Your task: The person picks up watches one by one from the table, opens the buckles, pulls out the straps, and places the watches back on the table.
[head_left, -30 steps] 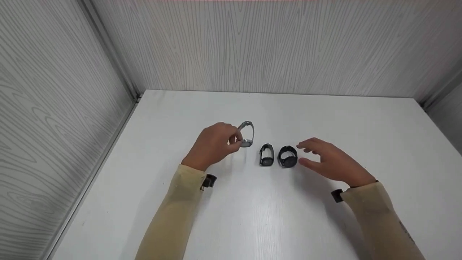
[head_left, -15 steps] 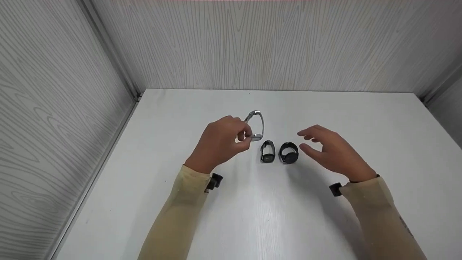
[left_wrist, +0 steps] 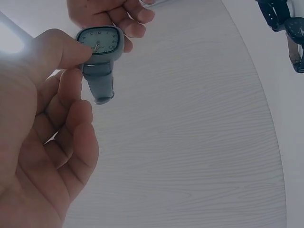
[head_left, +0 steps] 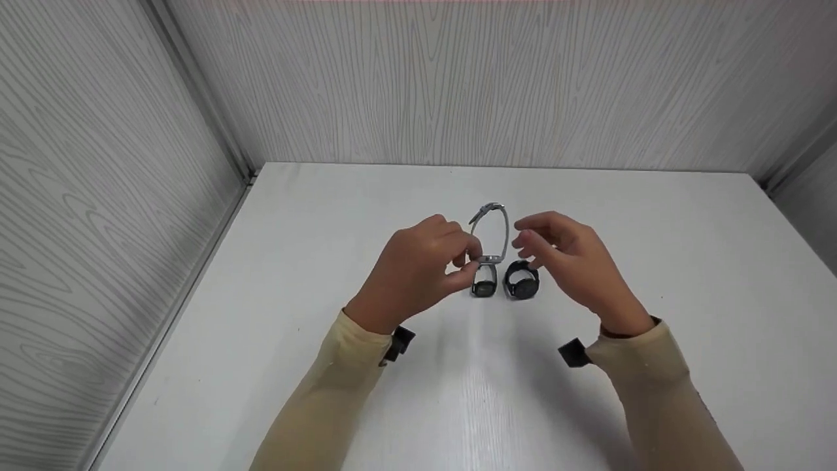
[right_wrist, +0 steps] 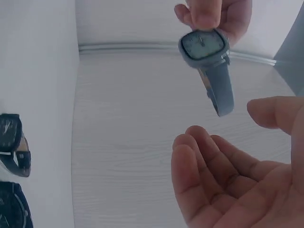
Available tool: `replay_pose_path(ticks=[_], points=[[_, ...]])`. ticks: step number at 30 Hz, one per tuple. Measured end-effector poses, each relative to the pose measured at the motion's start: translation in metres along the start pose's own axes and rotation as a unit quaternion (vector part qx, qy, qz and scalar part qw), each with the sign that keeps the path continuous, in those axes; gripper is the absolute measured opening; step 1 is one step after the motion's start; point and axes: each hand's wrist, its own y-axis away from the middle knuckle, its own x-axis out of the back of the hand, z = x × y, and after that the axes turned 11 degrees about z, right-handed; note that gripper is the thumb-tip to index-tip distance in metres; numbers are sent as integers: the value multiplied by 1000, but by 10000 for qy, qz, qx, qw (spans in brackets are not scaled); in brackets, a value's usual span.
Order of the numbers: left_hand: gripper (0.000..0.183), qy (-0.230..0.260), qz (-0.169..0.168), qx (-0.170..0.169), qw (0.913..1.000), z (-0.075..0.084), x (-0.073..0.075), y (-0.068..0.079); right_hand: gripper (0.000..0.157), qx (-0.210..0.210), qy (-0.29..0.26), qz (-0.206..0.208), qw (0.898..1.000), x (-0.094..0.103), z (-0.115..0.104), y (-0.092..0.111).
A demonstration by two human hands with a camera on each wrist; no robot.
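Observation:
Between thumb and fingers my left hand (head_left: 428, 271) pinches a grey-blue wristwatch (left_wrist: 99, 41) by its case, its strap fastened in a loop. In the right wrist view the watch (right_wrist: 203, 46) shows a squarish dial with numerals. Just right of the watch is my right hand (head_left: 575, 265), fingers loosely bent, holding nothing and apart from the strap. Below the hands, two dark watches lie on the table: a slim rectangular one (head_left: 484, 288) and a round black one (head_left: 525, 288). The held watch partly covers the slim one in the head view.
The white table (head_left: 261, 275) reaches back to a wood-grain panel (head_left: 431, 85). Another such panel (head_left: 85, 229) stands along the left side. A small black device (head_left: 400, 343) sits at the left wrist, and another black device (head_left: 574, 353) at the right wrist.
My left hand has carried the grey-blue watch to the right, over the slim dark watch. My right hand has moved left towards it. The two dark watches have stayed put.

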Motion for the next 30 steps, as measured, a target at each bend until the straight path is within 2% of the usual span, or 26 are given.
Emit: replay_pose_path(ticks=[3,9,14,19,22,25,28,30], points=[[6,126,104,-190,9997,7,-1,-3,31,-109,-330,-56,9994,2,-5,7],[8,308,267,-443,9982,17,-3,-6,21,-33,-750,16,9972,7,-9,17],[7,152,95,-524,9985,20,-3,-6,19,-135,-1079,-55,9941,6,-10,18],[6,282,-97,-379,9988,18,2,-3,16,-161,-1153,23,9932,4,-12,17],[7,526,-46,-171,9985,16,6,-3,14,-66,-1058,101,9943,1,-12,16],[20,844,135,228,9961,15,10,-5,12,61,-932,189,9954,0,-12,15],[38,1101,260,894,9896,15,13,-9,9,192,-861,295,9957,0,-13,14],[47,1267,159,1503,9804,16,15,-12,8,273,-841,368,9954,0,-14,13]])
